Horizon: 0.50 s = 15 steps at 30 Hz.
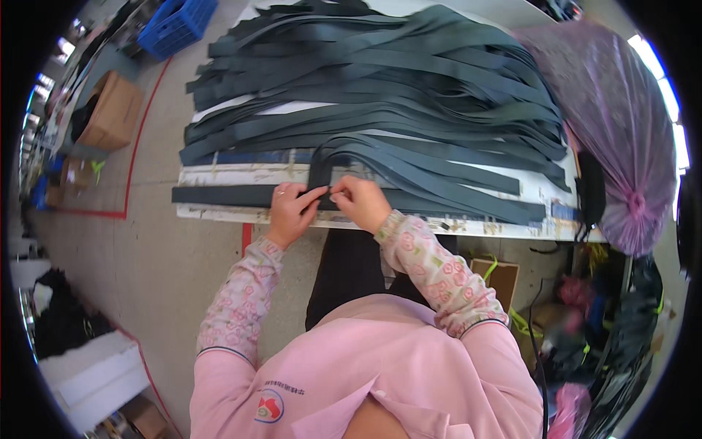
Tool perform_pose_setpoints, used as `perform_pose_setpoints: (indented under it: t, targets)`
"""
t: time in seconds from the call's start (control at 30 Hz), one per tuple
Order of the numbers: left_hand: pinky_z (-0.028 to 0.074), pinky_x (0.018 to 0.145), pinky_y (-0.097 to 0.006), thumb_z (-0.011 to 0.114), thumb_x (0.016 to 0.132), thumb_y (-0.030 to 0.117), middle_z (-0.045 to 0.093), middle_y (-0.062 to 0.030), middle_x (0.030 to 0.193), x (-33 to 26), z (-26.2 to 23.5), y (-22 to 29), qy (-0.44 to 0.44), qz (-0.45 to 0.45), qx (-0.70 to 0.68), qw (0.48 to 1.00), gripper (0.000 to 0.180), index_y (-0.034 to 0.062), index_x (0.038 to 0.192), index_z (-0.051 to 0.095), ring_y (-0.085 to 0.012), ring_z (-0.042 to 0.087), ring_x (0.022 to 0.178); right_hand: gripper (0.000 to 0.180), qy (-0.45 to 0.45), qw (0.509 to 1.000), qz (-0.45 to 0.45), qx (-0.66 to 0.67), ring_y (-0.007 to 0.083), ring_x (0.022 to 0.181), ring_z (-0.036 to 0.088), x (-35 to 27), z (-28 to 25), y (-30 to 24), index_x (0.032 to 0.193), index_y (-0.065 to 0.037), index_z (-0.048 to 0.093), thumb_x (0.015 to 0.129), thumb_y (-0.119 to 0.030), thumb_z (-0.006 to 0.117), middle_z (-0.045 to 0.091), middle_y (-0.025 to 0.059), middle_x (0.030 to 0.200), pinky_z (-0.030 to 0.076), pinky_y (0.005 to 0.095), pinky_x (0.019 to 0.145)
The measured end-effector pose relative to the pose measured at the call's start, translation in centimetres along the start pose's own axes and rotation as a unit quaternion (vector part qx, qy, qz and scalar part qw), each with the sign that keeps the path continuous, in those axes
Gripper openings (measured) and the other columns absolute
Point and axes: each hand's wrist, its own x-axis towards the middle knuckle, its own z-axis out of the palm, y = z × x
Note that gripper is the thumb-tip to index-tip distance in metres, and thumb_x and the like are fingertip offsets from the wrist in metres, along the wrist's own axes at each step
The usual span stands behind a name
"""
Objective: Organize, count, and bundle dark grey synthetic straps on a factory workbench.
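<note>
Along the near edge of the worktable (pixel 256 213) lies a long dark grey-green fabric strip (pixel 219 194). Other strips of the same kind loop over and bend down to it between my hands. My left hand (pixel 291 214) is closed at the crossing, thumb and forefinger pinching the strip, with a ring on one finger. Close beside it, my right hand (pixel 361 203) pinches at the same spot with curled fingers. What sits exactly between the right fingertips is too small to make out. Just beyond my hands a looped bundle of strips (pixel 409 170) spreads to the right.
A large heap of strips (pixel 380 58) covers the far part of the table. A tied purple plastic sack (pixel 614 110) stands at the right. Left on the floor are a blue crate (pixel 175 28) and a cardboard box (pixel 113 111). Bags and boxes crowd the lower right.
</note>
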Motion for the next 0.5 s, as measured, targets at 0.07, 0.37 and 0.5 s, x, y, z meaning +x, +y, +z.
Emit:
perform_pose_setpoints:
  t: [0.07,0.37,0.5]
  targets:
    - [0.042,0.082,-0.040,0.071,0.078,0.014,0.057,-0.0046,0.089,-0.2,-0.2,0.0,0.009,-0.009,-0.006,1.000,0.035,0.0205,0.112,0.073,-0.0263,0.054,0.088,0.011,-0.036,0.999,0.002,-0.006,0.0330,0.070,0.068,-0.2,0.5,-0.3,0.089,-0.004,0.068,0.083,-0.013,0.067,0.067,0.0161,0.074,0.053,0.0406,0.064]
    - [0.042,0.084,-0.039,0.072,0.077,0.014,0.058,-0.0032,0.092,-1.2,-0.5,-0.4,0.015,-0.022,-0.016,1.000,0.039,0.0208,0.115,0.072,-0.0236,0.056,0.090,0.010,-0.012,0.997,-0.002,-0.071,0.0269,0.062,0.066,-0.4,2.9,-1.1,0.088,-0.008,0.068,0.083,-0.017,0.068,0.067,0.0085,0.066,0.049,0.0384,0.068]
    - [0.042,0.082,-0.038,0.071,0.077,0.014,0.059,-0.0028,0.092,-1.2,-0.5,-0.5,0.020,-0.022,-0.015,0.999,0.038,0.0205,0.115,0.072,-0.0232,0.056,0.090,0.009,-0.004,0.998,-0.004,-0.070,0.0264,0.061,0.065,-0.3,3.5,-0.8,0.088,-0.010,0.068,0.083,-0.018,0.068,0.067,0.0067,0.066,0.045,0.0382,0.072]
